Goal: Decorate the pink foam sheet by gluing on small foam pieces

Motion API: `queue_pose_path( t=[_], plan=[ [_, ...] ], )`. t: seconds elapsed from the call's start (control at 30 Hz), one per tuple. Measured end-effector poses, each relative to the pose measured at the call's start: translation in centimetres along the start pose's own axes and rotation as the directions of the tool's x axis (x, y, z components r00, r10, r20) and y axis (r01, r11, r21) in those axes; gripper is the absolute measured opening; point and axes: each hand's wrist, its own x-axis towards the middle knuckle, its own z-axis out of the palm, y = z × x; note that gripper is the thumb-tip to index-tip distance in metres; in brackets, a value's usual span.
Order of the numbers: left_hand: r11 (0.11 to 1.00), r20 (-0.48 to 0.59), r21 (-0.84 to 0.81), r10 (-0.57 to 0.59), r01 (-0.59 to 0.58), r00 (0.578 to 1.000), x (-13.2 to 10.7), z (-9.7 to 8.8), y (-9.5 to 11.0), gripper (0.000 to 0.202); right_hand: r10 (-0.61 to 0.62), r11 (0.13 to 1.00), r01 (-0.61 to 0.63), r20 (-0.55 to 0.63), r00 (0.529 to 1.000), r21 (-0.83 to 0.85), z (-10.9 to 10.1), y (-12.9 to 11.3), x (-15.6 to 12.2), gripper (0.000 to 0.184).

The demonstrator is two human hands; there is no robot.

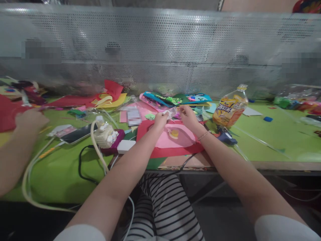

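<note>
Far left: another person's hand point(30, 120) resting on red paper point(7, 115) at worktop point(276, 134) edge. Phone point(77, 133) flat, coiled cable point(105, 134) beside it. My left hand point(162, 119) pinches small pale scrap point(166, 113) above pink cutout point(183, 140). Cutout lies on red sheet point(175, 152), yellow piece point(174, 134) on top. My right hand point(187, 117) just beside, fingers curled toward scrap, grip cannot tell. Juice bottle point(230, 107) tilted further right, blue glue gun point(225, 136) near it.

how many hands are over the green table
3. The person's left hand and right hand meet above the pink foam cutout at centre; a co-worker's hand lies far left by a red sheet. None seems hidden.
</note>
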Motion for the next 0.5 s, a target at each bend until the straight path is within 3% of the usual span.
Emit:
queue_pose_path(
  t=[0.07,0.27,0.5],
  plan=[
    [1.000,0.015,0.009,0.007,-0.007,1.000,-0.01,-0.04,-0.06,0.017,0.022,1.000,-0.022,0.010,1.000,0.018,-0.05,-0.04,0.10,0.021],
    [1.000,0.046,0.013,-0.028,0.027,0.999,-0.12,0.12,0.08,0.009,0.017,0.999,-0.022,0.192,0.981,0.024,-0.01,0.16,0.22,0.017],
    [0.996,0.097,0.061,-0.075,0.069,0.992,-0.88,0.27,0.73,0.011,0.013,0.974,-0.069,0.248,0.969,0.216,0.29,0.57,0.18,0.019]
  ],
)
